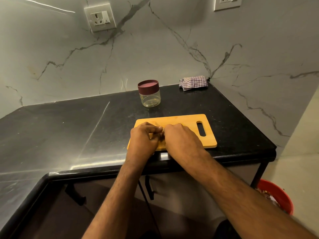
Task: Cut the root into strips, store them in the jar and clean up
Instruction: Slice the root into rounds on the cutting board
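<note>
A wooden cutting board (188,121) with a slot handle lies near the counter's front edge. Over its left half my left hand (144,137) and my right hand (179,138) meet, fingers curled. A small brownish piece, the root (162,129), shows between the fingertips; most of it is hidden by the hands. My left hand pinches it. What my right hand grips is covered; no blade can be made out. Behind the board stands a clear glass jar (150,99) with a maroon lid on; nothing shows inside it.
A folded checked cloth (193,82) lies at the back right corner of the black counter (69,128). A red bucket (279,197) with scraps sits on the floor at the right. Marble walls with sockets rise behind. Cabinet handles hang below the counter edge.
</note>
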Tool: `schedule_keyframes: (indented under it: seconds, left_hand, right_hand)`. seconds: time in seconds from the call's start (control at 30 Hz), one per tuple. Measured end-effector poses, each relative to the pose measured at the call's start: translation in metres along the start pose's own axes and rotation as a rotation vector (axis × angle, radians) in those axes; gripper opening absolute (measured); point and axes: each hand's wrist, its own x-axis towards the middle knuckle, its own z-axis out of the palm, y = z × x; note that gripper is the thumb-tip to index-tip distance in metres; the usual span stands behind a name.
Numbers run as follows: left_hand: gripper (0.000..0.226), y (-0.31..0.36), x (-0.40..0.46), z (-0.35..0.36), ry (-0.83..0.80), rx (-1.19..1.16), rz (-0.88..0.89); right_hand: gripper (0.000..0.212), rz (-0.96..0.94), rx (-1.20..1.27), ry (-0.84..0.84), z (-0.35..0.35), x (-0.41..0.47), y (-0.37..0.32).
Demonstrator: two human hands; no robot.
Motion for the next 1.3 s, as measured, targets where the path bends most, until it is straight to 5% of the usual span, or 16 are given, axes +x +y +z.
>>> schedule_keyframes:
  seconds: [0.37,1.03,1.3]
  left_hand:
    - [0.022,0.001,0.001,0.006,0.020,0.015,0.000]
    - [0.030,0.001,-0.003,0.003,0.012,-0.018,-0.012]
    - [0.027,-0.001,-0.009,0.000,0.073,-0.098,-0.042]
  right_hand:
    - [0.010,0.016,-0.037,0.082,0.024,-0.033,0.042]
    - [0.024,-0.067,0.150,0.374,0.026,-0.033,0.038]
    - [0.017,-0.067,0.130,0.311,0.044,-0.029,0.031]
